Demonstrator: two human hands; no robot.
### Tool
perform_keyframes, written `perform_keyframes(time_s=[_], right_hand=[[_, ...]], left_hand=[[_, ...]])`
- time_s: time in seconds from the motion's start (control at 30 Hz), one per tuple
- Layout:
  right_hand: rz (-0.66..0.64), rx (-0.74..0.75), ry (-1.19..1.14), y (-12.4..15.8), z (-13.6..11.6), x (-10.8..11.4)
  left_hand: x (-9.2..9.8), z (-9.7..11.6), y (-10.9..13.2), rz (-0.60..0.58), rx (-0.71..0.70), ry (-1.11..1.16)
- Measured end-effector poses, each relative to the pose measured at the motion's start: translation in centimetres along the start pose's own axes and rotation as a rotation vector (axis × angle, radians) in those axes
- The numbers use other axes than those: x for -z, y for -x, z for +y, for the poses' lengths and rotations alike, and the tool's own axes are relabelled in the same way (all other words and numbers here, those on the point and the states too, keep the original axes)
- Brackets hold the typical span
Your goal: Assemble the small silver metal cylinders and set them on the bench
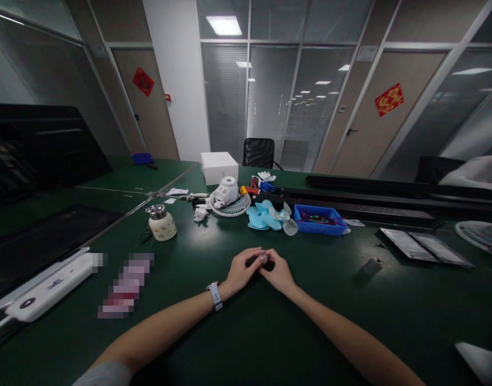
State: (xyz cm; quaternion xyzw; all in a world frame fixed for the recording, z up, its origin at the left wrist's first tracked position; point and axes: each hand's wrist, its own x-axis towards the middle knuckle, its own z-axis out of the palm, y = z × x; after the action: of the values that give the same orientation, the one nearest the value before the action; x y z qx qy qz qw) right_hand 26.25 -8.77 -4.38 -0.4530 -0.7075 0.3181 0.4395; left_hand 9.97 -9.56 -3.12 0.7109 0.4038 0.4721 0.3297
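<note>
My left hand (241, 269) and my right hand (280, 274) meet over the dark green tabletop, fingers curled toward each other. Between their fingertips is a small round silvery piece (262, 259), mostly covered, so its exact kind is unclear. Both hands are closed on it. A pale watch (215, 296) is on my left wrist. Beyond the hands lie light blue fan blades (266, 215) with clear blades beside them. To the right of these is a blue tray (320, 229) of coloured wires. A small metal cylinder-like part (373, 265) lies off to the right.
A cream jar with a metal lid (161, 225) stands at left, near a blurred-out flat item (127, 287) and a long white device (53, 287). Farther back are a white fan housing (229, 191), a white box (219, 167) and long black bars (358, 206). Another person's sleeve (477, 172) shows at right.
</note>
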Motion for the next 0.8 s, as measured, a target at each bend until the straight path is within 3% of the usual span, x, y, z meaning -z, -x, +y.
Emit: perform_keyframes(time_s=[0.27, 0.4, 0.57, 0.67, 0.8], right_hand=[[-0.024, -0.022, 0.005, 0.2, 0.0, 0.6], [-0.038, -0.042, 0.028, 0.2, -0.4, 0.7], [-0.036, -0.06, 0.038, 0.0, -0.5, 0.7], [-0.038, -0.061, 0.025, -0.1, -0.7, 0.4], [0.001, -0.098, 0.031, 0.5, -1.4, 1.4]], left_hand=[[0.4, 0.9, -2.2, -0.083, -0.013, -0.071], [1.6, 1.1, -2.5, -0.083, -0.024, -0.122], [4.6, -1.0, -1.4, -0.032, 0.051, -0.206], [5.5, -2.6, -0.8, -0.098, 0.121, -0.339], [5.4, -3.8, -0.6, -0.18, 0.102, -0.437]])
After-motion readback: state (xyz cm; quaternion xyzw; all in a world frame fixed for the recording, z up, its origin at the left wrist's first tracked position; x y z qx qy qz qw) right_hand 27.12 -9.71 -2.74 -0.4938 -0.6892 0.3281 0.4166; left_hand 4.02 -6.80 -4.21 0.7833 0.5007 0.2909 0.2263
